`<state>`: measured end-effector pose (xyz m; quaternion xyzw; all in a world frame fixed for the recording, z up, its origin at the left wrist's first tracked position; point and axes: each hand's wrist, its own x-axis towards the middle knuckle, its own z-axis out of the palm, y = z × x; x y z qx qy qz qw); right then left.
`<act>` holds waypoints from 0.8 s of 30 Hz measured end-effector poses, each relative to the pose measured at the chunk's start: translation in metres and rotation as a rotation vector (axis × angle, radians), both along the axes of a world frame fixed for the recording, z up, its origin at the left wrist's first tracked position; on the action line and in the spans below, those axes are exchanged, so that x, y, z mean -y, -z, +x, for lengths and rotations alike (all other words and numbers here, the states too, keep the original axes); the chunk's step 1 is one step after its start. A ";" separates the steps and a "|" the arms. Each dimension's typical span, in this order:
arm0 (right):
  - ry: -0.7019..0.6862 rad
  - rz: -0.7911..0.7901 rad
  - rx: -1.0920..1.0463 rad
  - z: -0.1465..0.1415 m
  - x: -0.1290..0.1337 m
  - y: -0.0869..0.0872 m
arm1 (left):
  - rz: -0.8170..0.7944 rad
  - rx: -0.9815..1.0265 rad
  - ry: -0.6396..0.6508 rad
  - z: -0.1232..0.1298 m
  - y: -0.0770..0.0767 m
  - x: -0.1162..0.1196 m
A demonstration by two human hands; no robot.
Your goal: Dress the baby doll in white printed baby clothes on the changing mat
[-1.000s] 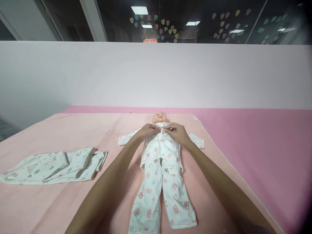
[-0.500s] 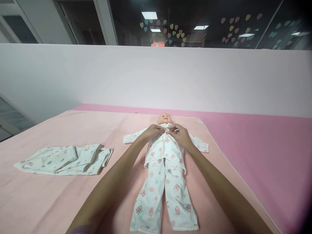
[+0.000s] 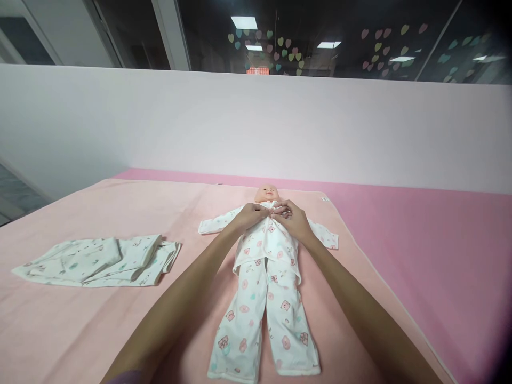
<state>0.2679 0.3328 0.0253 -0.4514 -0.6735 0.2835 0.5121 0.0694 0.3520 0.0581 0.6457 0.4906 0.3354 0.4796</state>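
Observation:
A baby doll (image 3: 267, 192) lies on its back, head toward the wall. It wears a white printed top (image 3: 266, 246) with its sleeves spread out and matching white trousers (image 3: 240, 325). Both my hands meet at the upper chest of the top, just below the doll's chin. My left hand (image 3: 253, 216) pinches the front of the top from the left side. Close against it, my right hand (image 3: 294, 218) pinches the same front from the right, its fingers bent. The small spot between the fingertips is too fine to make out.
A folded white printed cloth (image 3: 100, 261) lies to the left on the peach blanket (image 3: 160, 205). Pink mat (image 3: 420, 240) shows beyond the blanket's right edge. Behind the doll stands a plain white wall (image 3: 280, 128), with dark glass (image 3: 340, 37) bearing heart stickers above it.
The whole view has shifted slightly, so things sit a little farther left. My hands stay at the doll's chest, with only small finger movement.

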 end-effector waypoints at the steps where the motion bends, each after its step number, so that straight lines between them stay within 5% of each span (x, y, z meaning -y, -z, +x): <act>1: -0.013 -0.023 -0.010 0.002 0.000 0.000 | -0.013 0.022 0.021 -0.002 -0.001 -0.001; 12: -0.010 -0.043 -0.035 0.004 -0.002 0.005 | -0.067 0.049 0.011 -0.002 -0.001 -0.004; 19: -0.016 0.019 0.076 0.016 -0.012 -0.002 | 0.124 -0.124 0.046 -0.003 0.007 -0.007; 24: -0.022 -0.036 0.245 0.025 -0.045 -0.011 | 0.287 -0.180 -0.122 -0.004 0.012 -0.013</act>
